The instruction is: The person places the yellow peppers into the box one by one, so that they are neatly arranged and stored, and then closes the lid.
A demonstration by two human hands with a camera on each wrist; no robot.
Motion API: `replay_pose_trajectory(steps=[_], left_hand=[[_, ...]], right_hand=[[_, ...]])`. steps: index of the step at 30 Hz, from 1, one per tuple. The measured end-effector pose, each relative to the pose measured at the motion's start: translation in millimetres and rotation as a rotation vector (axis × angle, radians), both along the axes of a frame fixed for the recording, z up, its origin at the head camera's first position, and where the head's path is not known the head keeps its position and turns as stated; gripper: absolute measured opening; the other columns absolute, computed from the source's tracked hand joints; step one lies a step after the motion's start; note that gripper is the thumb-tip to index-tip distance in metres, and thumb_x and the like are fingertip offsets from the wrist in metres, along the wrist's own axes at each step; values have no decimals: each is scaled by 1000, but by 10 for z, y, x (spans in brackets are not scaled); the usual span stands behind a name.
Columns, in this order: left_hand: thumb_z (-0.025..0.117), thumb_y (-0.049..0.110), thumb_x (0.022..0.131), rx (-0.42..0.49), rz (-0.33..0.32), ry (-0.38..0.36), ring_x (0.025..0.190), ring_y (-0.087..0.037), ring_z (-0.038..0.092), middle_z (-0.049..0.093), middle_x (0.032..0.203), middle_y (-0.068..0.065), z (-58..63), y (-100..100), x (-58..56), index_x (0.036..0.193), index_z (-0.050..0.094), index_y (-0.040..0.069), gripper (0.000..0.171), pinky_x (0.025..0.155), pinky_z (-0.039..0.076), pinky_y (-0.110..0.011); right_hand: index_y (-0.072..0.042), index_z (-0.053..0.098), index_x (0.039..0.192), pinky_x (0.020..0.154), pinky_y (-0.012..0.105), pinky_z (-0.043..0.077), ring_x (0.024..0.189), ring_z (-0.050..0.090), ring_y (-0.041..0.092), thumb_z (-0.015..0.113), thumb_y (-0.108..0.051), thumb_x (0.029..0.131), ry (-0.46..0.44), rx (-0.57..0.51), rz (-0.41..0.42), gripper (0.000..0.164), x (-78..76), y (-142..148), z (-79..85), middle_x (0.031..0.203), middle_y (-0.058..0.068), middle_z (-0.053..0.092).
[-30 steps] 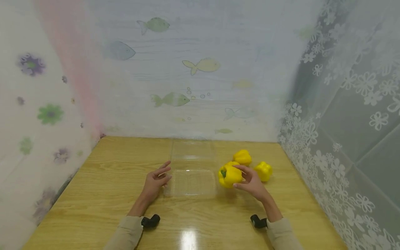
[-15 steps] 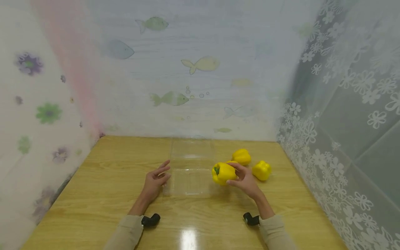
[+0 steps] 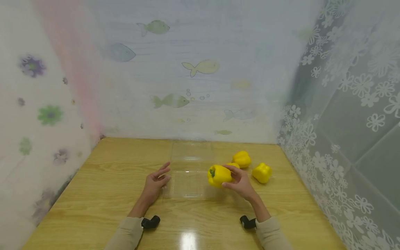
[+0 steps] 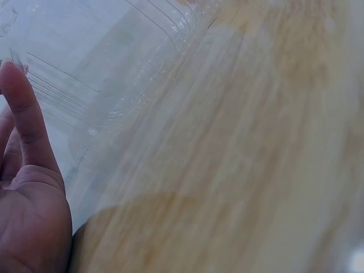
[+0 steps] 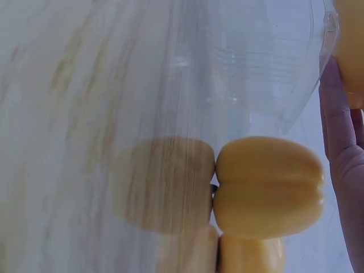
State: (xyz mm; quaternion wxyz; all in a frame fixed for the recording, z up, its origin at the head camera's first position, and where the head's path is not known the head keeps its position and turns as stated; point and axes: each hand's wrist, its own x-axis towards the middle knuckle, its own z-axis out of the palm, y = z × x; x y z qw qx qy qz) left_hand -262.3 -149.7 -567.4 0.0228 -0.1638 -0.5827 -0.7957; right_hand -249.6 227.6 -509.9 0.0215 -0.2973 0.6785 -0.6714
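My right hand (image 3: 240,184) grips a yellow bell pepper (image 3: 218,175) between thumb and fingers, its green stem end facing left. It is held at the right edge of a clear plastic clamshell container (image 3: 187,184), whose lid (image 3: 192,150) lies folded back toward the wall. In the right wrist view, part of the gripped pepper (image 5: 351,40) shows at the upper right, beside the container wall (image 5: 310,74). At the container's left edge is my left hand (image 3: 154,182), fingers loosely extended and holding nothing. The left wrist view shows a raised finger (image 4: 28,114) near the plastic.
Behind the right hand sits another yellow pepper (image 3: 233,165), mostly hidden. Two more, a rear pepper (image 3: 242,159) and a right-hand pepper (image 3: 261,173), rest on the wooden table (image 3: 118,166). A fish-patterned wall (image 3: 193,104) closes off the back.
My right hand has carried the gripped pepper leftward, to the container's right edge. The left hand has stayed in place beside the container.
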Motion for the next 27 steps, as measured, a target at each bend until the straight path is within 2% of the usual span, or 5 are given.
replay_pose_trajectory(steps=[4,12,21,27], left_hand=[[66,-7,94,-6,2,1,75,-1,57,33,161,-25,-2,3,3,135,42,-28,52,56,45,-15],[67,-6,94,-8,16,-2,74,-1,57,35,160,-25,12,10,5,135,43,-28,52,56,45,-15],[67,-6,94,-18,15,6,76,-2,57,39,159,-20,-4,6,-1,134,46,-26,49,57,45,-15],[68,-4,94,-22,15,9,76,-2,57,43,158,-14,11,7,10,134,45,-27,51,56,45,-15]], right_hand=[[7,50,143,89,31,58,118,62,15,75,0,89,-5,41,-9,60,0,-43,27,138,1,59],[-2,54,144,89,34,58,120,62,17,78,-3,88,-31,116,-33,60,-17,-171,98,145,24,51],[-4,54,144,90,32,57,120,62,20,77,-2,89,-58,150,-69,59,-61,-277,73,144,22,53],[-7,52,147,93,32,55,123,60,25,74,-7,93,-19,181,-73,58,-85,-353,39,145,18,54]])
